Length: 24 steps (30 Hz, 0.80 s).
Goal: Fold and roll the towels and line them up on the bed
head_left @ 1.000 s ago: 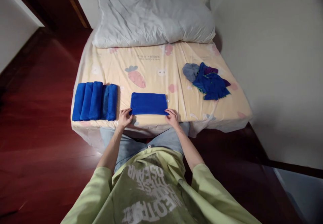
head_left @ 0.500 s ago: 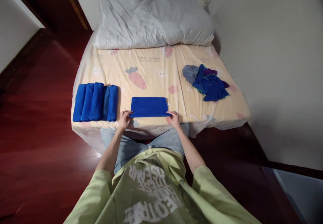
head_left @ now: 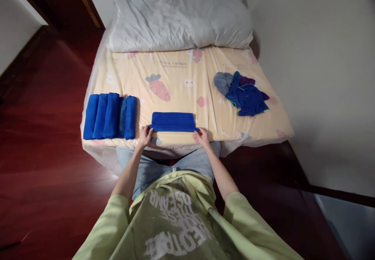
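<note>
A blue towel (head_left: 172, 118) lies flat near the front edge of the bed, its near edge turned up into a narrow strip. At the left end of that strip, my left hand (head_left: 145, 135) pinches the cloth. My right hand (head_left: 202, 136) grips the strip's other end between thumb and fingers. Left of my left hand sit several rolled blue towels (head_left: 101, 115) side by side. Farther off to the right is a loose heap of crumpled cloths, with a dark blue cloth (head_left: 249, 99), a grey one (head_left: 223, 82) and some purple.
The bed (head_left: 178, 84) has a pale yellow sheet printed with carrots. A large whitish pillow or quilt (head_left: 181, 17) lies across its far end. On the right rises a pale wall (head_left: 316, 95); dark red floor (head_left: 52, 142) runs along the left.
Both hands have turned the towel's near edge up and away from me, making a narrow strip along it. The view has shifted slightly; the rolled towels and heap stay put.
</note>
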Motion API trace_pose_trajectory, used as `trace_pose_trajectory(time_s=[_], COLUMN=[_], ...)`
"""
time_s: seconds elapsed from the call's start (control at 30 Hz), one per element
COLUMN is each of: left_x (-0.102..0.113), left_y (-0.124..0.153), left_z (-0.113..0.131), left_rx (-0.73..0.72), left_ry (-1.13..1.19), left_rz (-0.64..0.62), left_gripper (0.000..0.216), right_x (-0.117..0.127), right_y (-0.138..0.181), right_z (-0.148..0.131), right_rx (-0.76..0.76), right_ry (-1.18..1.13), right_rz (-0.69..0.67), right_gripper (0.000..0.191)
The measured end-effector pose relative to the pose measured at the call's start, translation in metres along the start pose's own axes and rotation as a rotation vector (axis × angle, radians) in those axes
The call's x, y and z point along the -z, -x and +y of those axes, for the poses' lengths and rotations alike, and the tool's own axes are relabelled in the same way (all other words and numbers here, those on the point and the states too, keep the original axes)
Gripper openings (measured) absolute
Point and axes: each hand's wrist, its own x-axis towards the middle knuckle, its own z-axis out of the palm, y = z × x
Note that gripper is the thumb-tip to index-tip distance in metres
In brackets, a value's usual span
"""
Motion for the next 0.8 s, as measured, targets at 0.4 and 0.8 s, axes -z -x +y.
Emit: trace_pose_trajectory(time_s=[0.4, 0.8], left_x=[0.002, 0.010], left_y=[-0.016, -0.024], left_z=[-0.008, -0.005], left_rx=[0.005, 0.058], left_ry=[-0.065, -0.222], left_rz=[0.022, -0.060], left_gripper=[0.034, 0.045], right_x=[-0.001, 0.001], right_y=[-0.016, -0.016], right_z=[-0.006, -0.015], right_rx=[0.016, 0.011], right_ry=[0.076, 0.055], right_rz=[-0.047, -0.019], right_gripper=[0.052, 0.046])
